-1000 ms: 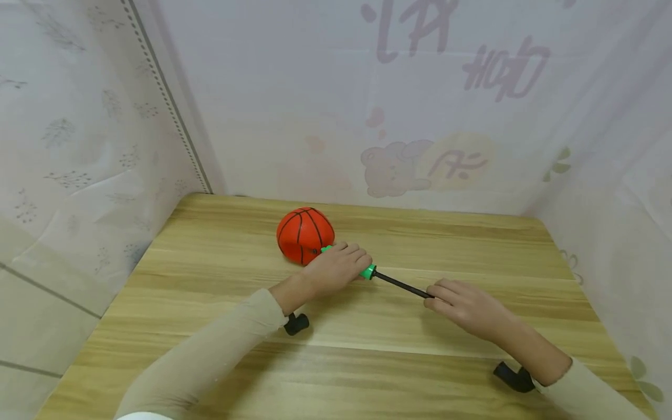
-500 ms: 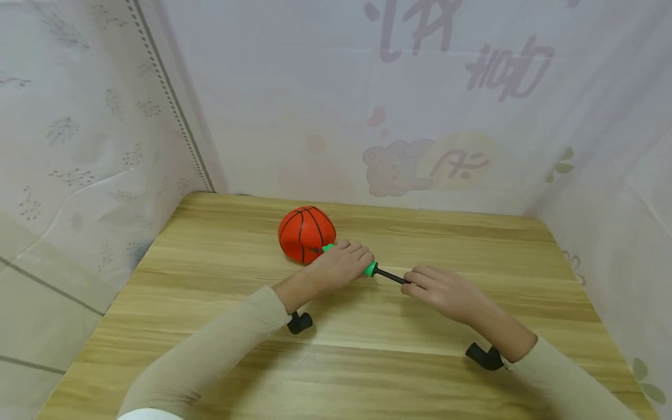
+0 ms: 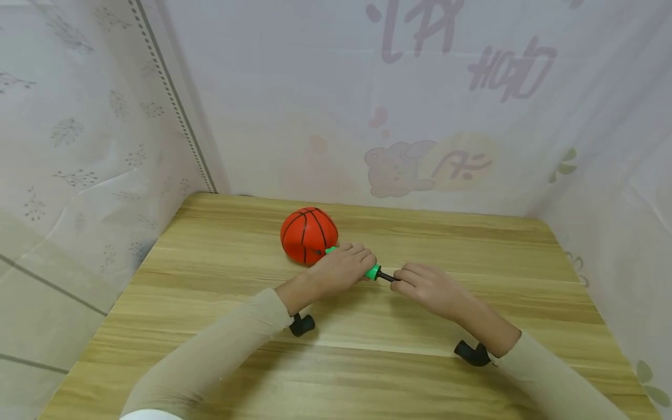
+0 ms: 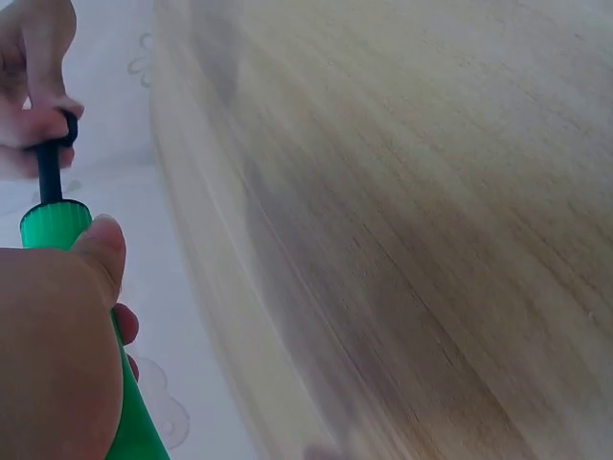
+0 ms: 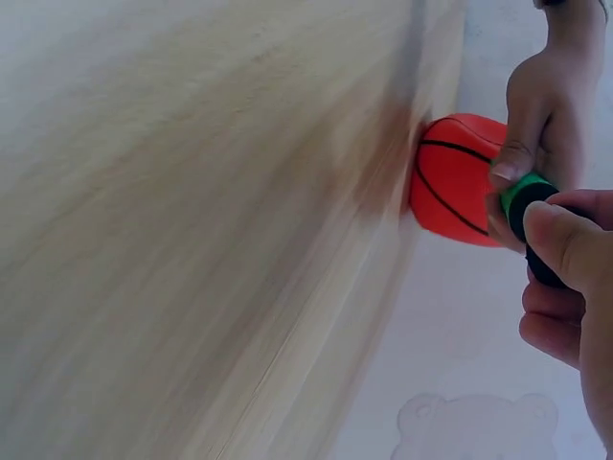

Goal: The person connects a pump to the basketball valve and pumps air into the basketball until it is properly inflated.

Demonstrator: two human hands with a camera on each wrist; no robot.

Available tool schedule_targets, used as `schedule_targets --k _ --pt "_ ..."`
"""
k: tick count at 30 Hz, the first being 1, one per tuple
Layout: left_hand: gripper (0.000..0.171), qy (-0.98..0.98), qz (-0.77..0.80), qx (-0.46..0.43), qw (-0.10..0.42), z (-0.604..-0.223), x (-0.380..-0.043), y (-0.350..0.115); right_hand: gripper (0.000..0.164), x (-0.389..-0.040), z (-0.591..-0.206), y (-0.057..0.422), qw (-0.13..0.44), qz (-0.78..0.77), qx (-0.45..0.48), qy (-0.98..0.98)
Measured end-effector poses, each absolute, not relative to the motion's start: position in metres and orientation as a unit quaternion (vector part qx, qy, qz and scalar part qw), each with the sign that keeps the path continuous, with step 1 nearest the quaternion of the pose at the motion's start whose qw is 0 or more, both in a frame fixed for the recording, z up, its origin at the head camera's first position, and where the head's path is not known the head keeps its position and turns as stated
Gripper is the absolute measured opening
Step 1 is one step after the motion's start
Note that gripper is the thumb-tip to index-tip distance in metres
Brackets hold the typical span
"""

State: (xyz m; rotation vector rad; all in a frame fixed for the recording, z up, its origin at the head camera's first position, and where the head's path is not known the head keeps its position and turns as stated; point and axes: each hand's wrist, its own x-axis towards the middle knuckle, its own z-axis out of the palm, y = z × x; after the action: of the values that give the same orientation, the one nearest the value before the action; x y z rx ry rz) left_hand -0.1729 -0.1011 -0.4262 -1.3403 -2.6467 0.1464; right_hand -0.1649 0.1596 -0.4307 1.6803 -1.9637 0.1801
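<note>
A green hand pump (image 3: pixel 372 272) with a black rod lies across the two hands, its far end right at an orange-red toy basketball (image 3: pixel 308 234). My left hand (image 3: pixel 343 269) is wrapped round the green barrel. At the other end my right hand (image 3: pixel 427 290) grips the black handle (image 4: pixel 63 130), thumb on top of it in the right wrist view. Only a short piece of rod (image 3: pixel 387 277) shows between barrel and handle. The ball is dented on its lower side near the pump, where a small dark valve spot shows.
Both hands are over a wood-grain table (image 3: pixel 367 379). Pale printed curtains (image 3: pixel 294 87) stand round its back and sides. A black wrist-camera mount (image 3: pixel 302 324) hangs under the left wrist, another black mount (image 3: pixel 472 353) under the right.
My right hand has moved left towards my left hand, pushing the rod into the barrel, so much less of it shows. The left hand and ball have stayed nearly still.
</note>
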Motion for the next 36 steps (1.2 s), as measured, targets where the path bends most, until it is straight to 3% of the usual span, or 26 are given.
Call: schedule_targets --k 17,23,36 --pt "0.016 -0.893 0.039 -0.444 0.066 -0.422 -0.173 -0.106 0.037 -0.137 -0.424 0.219 0.264 0.065 0.617 -0.738" --pt "0.019 -0.892 0.049 -0.443 0.068 -0.420 -0.173 -0.106 0.034 -0.142 -0.421 0.207 0.287 0.080 0.625 -0.722" --pt "0.024 -0.890 0.042 -0.447 0.077 -0.423 -0.173 -0.102 0.039 -0.161 -0.426 0.165 0.270 0.042 0.622 -0.734"
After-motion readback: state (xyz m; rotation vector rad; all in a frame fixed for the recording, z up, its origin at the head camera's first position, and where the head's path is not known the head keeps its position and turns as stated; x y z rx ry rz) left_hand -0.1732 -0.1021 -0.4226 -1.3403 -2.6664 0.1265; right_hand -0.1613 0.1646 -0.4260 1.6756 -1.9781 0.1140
